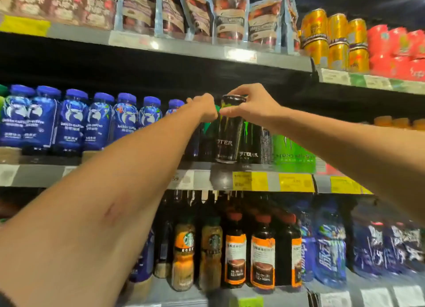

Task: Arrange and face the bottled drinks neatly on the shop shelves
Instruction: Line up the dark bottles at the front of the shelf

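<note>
Item: 1 black can, front edge of middle shelf, right of blue bottles. Right hand grasps its rim, likely to turn the label forward. Left hand curled beside it; what it grasps, cannot tell.

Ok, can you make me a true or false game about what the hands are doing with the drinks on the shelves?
1. The right hand grips the top of a black can. True.
2. The black can stands on the top shelf beside the gold cans. False: it is on the middle shelf, one level lower.
3. A row of blue bottles stands left of the black can. True.
4. The left hand rests on the bottom shelf. False: it reaches up beside the black can.
5. The bottles with orange labels are on the shelf below the black can. True.
</note>
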Demonstrator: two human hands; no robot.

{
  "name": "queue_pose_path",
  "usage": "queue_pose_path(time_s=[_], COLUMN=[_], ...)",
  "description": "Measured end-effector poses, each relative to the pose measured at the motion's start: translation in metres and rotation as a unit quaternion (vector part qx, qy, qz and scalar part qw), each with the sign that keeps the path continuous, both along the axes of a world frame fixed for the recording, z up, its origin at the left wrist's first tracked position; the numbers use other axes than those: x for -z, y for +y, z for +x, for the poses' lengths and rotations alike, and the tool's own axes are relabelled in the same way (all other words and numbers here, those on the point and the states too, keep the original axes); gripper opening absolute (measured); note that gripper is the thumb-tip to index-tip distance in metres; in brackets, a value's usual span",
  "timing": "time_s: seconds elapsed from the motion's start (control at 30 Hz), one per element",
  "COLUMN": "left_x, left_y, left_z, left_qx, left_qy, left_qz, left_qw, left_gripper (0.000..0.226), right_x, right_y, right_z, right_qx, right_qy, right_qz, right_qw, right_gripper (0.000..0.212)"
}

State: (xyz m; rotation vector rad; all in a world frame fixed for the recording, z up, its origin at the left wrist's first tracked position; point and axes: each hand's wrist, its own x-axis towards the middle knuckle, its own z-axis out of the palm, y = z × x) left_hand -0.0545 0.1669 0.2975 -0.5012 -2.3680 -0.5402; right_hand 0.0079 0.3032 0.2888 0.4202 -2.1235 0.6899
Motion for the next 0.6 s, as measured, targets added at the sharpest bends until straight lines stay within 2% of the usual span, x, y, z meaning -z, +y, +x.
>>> queue_pose_path(time_s=[0.1, 0.23, 0.33, 0.43, 0.53, 0.6], left_x=[0.007, 0.004, 0.004, -0.001, -0.004, 0.001], left_y=[-0.002, -0.015, -0.024, -0.039, -0.064, -0.081], left_z=[-0.005, 0.0, 0.019, 0.045, 0.07, 0.089], left_qx=[0.024, 0.116, 0.097, 0.076, 0.069, 0.074], left_qy=[0.008, -0.004, 0.101, 0.199, 0.229, 0.231], left_qz=[0.044, 0.166, 0.198, 0.233, 0.287, 0.261], left_qw=[0.999, 0.979, 0.97, 0.949, 0.928, 0.935], left_gripper=[0.046, 0.063, 0.07, 0.06, 0.059, 0.06], right_x=[0.003, 0.006, 0.01, 0.014, 0.019, 0.023], right_y=[0.002, 0.004, 0.001, -0.01, -0.026, -0.038], right_z=[-0.003, -0.004, -0.008, -0.018, -0.029, -0.04], right_qx=[-0.012, -0.025, -0.023, -0.004, 0.034, 0.068], right_qy=[-0.001, -0.001, 0.017, 0.038, 0.049, 0.027], right_qz=[-0.017, -0.054, -0.081, -0.053, -0.016, 0.006], right_qw=[1.0, 0.998, 0.996, 0.998, 0.998, 0.997], right_gripper=[0.057, 0.052, 0.049, 0.055, 0.057, 0.064])
